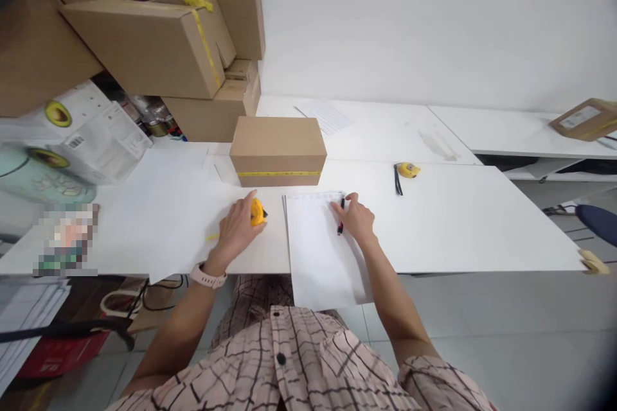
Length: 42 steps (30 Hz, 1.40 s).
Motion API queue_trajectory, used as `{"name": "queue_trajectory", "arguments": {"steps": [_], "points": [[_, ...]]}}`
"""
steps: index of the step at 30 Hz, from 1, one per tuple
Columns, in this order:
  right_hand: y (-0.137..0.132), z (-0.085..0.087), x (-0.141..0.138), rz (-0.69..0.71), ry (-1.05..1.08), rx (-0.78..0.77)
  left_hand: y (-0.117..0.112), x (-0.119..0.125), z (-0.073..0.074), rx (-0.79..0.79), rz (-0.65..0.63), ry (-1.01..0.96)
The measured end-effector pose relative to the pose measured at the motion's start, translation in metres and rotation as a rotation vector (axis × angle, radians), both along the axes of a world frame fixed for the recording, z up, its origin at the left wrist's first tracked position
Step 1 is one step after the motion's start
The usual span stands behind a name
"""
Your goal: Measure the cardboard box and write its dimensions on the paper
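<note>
My left hand [235,231] is closed around a yellow tape measure [258,212] on the white table. A short yellow strip [212,237] shows on the far side of that hand, near the wrist. My right hand [357,218] rests on the upper right of a stack of white paper [322,250], its thumb crossing a black and red pen [340,226] by the fingers. Just beyond both hands stands a closed cardboard box [278,148], with a yellow measuring-tape band along its lower front.
A second yellow tape measure [409,170] with a black strap lies to the right. Stacked cardboard boxes [144,45] and a white avocado-printed box [87,135] fill the left. A printed sheet [330,117] lies at the back, and a small box [585,119] sits far right.
</note>
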State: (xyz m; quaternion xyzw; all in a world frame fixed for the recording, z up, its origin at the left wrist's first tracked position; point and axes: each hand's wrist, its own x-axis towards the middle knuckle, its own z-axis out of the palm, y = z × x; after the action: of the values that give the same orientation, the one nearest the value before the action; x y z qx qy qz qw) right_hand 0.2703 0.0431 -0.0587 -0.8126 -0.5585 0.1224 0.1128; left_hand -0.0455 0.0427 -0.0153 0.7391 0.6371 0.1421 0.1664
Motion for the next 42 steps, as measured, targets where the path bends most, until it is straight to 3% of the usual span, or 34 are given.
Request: {"name": "queue_trajectory", "arguments": {"steps": [3,6,10,12,14,18,22,32,38,42], "points": [[0.003,-0.01,0.004,0.114,-0.031,-0.06,0.022,-0.008,-0.011,0.004,0.032,0.17],[0.002,-0.015,0.007,0.191,0.028,-0.015,0.035,-0.015,-0.019,-0.029,0.038,0.252],[-0.005,-0.022,0.031,0.211,0.51,0.198,0.035,-0.014,-0.023,0.072,0.009,0.263],[-0.012,-0.026,0.048,0.183,0.774,0.337,0.024,-0.003,-0.027,0.17,-0.042,0.162],[-0.02,-0.029,0.061,0.134,0.894,0.433,0.006,0.015,-0.035,0.183,-0.128,-0.001],[-0.032,-0.033,0.067,0.017,0.858,0.435,-0.034,0.057,-0.058,-0.012,-0.288,-0.22],[-0.032,-0.039,0.056,0.052,0.783,0.434,-0.051,0.077,-0.077,-0.088,-0.325,-0.211],[-0.029,-0.043,0.062,0.283,0.738,0.282,-0.052,0.074,-0.094,0.032,-0.364,0.009],[-0.016,-0.052,0.051,0.175,0.601,0.376,-0.054,0.076,-0.099,0.084,-0.348,0.004],[-0.003,-0.06,0.044,0.109,0.625,0.452,-0.055,0.075,-0.1,0.087,-0.347,-0.004]]}}
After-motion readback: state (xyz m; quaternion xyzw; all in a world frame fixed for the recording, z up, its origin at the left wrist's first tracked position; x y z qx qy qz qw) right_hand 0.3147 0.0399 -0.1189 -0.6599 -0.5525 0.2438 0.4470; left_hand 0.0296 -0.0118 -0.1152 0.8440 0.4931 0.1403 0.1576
